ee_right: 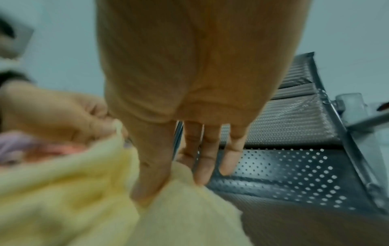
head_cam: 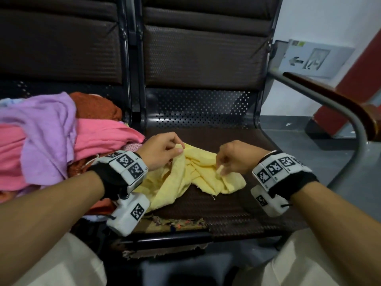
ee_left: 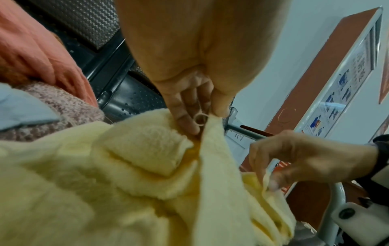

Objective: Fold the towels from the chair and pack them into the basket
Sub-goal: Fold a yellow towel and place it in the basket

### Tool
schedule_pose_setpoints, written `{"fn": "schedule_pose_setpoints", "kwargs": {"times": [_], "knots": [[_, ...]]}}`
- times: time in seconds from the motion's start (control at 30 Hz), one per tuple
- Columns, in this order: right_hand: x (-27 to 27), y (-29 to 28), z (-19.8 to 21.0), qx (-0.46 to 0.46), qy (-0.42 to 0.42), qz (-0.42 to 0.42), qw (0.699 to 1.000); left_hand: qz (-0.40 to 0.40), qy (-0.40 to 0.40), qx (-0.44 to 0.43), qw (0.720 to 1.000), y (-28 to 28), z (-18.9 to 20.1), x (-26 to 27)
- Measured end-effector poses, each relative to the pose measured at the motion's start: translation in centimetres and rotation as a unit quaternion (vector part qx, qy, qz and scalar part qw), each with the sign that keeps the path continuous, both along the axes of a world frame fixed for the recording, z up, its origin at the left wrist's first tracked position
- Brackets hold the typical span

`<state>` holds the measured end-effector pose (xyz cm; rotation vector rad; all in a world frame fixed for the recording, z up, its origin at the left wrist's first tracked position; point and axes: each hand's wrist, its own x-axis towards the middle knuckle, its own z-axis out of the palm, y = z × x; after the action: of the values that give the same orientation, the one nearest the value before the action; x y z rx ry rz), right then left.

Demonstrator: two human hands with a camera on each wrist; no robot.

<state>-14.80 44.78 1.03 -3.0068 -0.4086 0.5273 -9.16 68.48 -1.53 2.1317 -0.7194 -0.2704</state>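
Note:
A crumpled yellow towel (head_cam: 191,176) lies on the dark chair seat (head_cam: 231,205) in front of me. My left hand (head_cam: 165,149) pinches its far left edge between thumb and fingers; the left wrist view shows that pinch (ee_left: 202,121) on the yellow towel (ee_left: 118,183) close up. My right hand (head_cam: 231,159) pinches a fold near the towel's right side. In the blurred right wrist view the thumb and forefinger of the right hand (ee_right: 168,174) hold the yellow towel (ee_right: 189,216), the other fingers straight. No basket is in view.
A heap of towels, purple (head_cam: 45,129), pink (head_cam: 99,135) and rust (head_cam: 92,106), fills the seat to the left. A metal armrest with a wooden top (head_cam: 338,104) curves at the right. The seat's front edge (head_cam: 171,223) is frayed.

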Motion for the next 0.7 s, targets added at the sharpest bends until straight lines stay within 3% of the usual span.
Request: {"fn": "schedule_pose_setpoints", "kwargs": {"times": [0.07,0.1,0.17,0.23,0.27,0.4,0.57,0.7], "knots": [[-0.3,1.3,1.4,0.13,-0.077,0.001,0.988,0.022,-0.025,-0.018,0.999,0.2,0.4,0.4],[-0.4,2.2,2.3,0.229,-0.092,-0.006,0.969,0.038,-0.032,-0.031,0.998,0.3,0.8,0.5],[-0.5,4.3,3.5,0.425,-0.096,-0.006,0.9,0.077,-0.021,-0.063,0.995,0.4,1.5,0.6],[-0.2,6.3,3.7,0.526,-0.102,-0.024,0.844,0.107,0.045,-0.11,0.987,0.6,2.1,0.3],[0.1,7.3,3.5,0.532,-0.1,-0.047,0.839,0.121,0.086,-0.135,0.98,0.9,2.4,0.2],[1.2,9.1,1.9,0.453,-0.06,-0.084,0.885,0.142,0.215,-0.19,0.947,1.9,2.6,-0.6],[1.7,9.5,1.7,0.469,-0.064,-0.061,0.878,0.109,0.306,-0.229,0.918,3.2,2.6,-0.8],[1.8,9.7,0.9,0.459,-0.11,-0.117,0.874,0.099,0.332,-0.264,0.9,3.3,2.9,-0.8]]}}
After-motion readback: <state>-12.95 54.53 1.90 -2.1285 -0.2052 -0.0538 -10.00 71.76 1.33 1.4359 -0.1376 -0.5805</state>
